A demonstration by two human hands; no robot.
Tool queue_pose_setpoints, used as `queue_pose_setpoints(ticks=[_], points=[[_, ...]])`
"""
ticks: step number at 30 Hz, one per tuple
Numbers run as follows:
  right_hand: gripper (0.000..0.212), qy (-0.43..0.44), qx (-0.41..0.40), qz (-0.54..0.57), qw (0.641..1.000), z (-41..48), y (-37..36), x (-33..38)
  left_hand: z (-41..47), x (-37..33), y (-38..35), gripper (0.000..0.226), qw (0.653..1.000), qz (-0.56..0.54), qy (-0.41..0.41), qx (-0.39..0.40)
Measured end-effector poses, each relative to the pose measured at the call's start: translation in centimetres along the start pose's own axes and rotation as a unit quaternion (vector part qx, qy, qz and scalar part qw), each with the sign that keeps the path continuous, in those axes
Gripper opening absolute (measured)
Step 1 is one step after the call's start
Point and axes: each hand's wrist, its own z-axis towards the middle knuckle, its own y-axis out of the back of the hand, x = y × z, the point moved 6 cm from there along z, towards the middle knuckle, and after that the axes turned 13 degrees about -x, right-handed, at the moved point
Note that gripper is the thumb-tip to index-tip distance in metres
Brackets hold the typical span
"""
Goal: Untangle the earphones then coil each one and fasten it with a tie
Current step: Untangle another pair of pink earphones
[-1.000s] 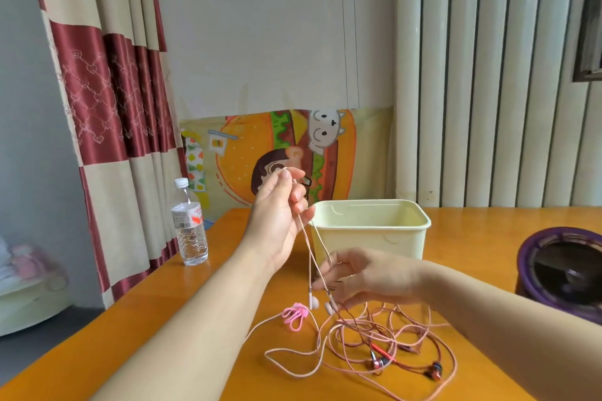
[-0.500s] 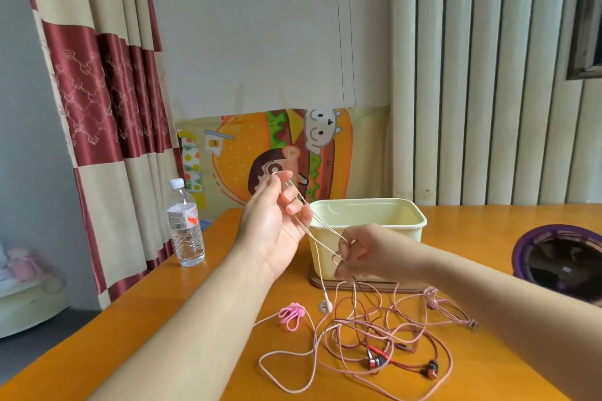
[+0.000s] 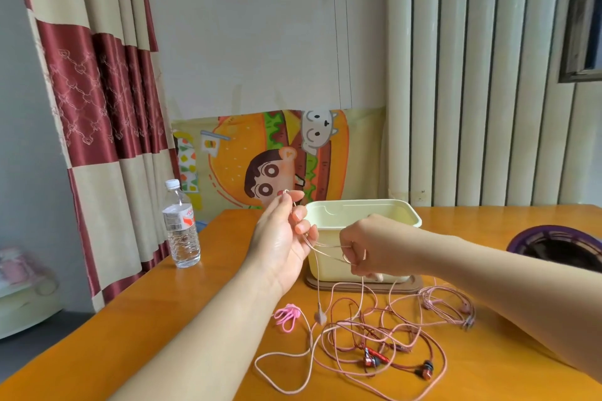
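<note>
My left hand (image 3: 286, 238) is raised above the orange table (image 3: 163, 319), palm toward me, with a thin pink earphone cable looped over its fingers and pinched at the fingertips. My right hand (image 3: 365, 247) pinches the same cable (image 3: 329, 252) just to the right, in front of the bin. An earbud (image 3: 321, 316) of this cable dangles just above the table. Below lies a tangle of pink earphone cables (image 3: 374, 335) with red earbuds (image 3: 426, 369). A pink tie (image 3: 287, 316) lies left of the tangle.
A pale yellow plastic bin (image 3: 361, 208) stands on a brown mat behind my hands. A water bottle (image 3: 180, 228) stands at the table's left edge. A purple round object (image 3: 560, 241) sits at the right. Curtains and blinds hang behind the table.
My right hand rose from the tangle on the table to beside my left hand, drawing the cable up. The dangling earbuds lifted and the cable wraps across my left fingers.
</note>
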Motion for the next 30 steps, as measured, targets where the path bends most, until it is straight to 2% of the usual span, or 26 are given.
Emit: queue_pose_setpoints(ticks=[4,7,9,12,15,18,21,23,24,25,30], points=[[0.013,0.052,0.023,-0.085,0.995,0.0,-0.4,1.1,-0.2,1.2,0.5,0.027,0.999,0.041,0.008,-0.013],[0.010,0.051,0.040,-0.083,0.994,0.3,-0.4,1.3,-0.3,1.6,0.8,0.028,0.998,0.057,0.020,-0.012],[0.010,0.020,0.045,-0.032,0.998,0.4,0.0,0.9,-0.2,1.1,0.8,0.027,0.997,0.071,0.020,0.004],[0.025,-0.036,0.067,0.059,0.995,0.5,1.1,-0.2,0.1,-0.9,0.3,0.026,0.995,0.093,-0.002,0.040],[0.032,-0.075,0.023,0.170,0.982,1.0,3.1,-1.1,0.3,-3.5,-0.4,0.028,0.991,0.108,-0.039,0.072],[0.029,-0.130,-0.036,0.359,0.923,2.1,4.4,-1.7,0.3,-5.4,-1.0,0.028,0.985,0.124,-0.052,0.106],[0.015,-0.148,-0.015,0.528,0.836,2.9,4.2,-0.6,-0.1,-6.4,-1.6,0.029,0.979,0.141,-0.064,0.134],[0.008,-0.138,-0.005,0.589,0.796,3.3,4.3,0.5,-0.2,-6.8,-1.8,0.028,0.980,0.121,-0.083,0.133],[0.005,-0.127,-0.001,0.584,0.802,3.4,4.2,0.8,-0.2,-6.9,-1.8,0.027,0.982,0.105,-0.093,0.126],[0.001,-0.112,0.010,0.559,0.822,3.3,3.9,1.3,-0.2,-7.0,-1.8,0.027,0.984,0.089,-0.101,0.119],[0.025,-0.040,0.098,0.316,0.943,2.2,-0.3,3.0,-0.3,-5.5,-1.7,0.029,0.988,0.053,-0.104,0.105]])
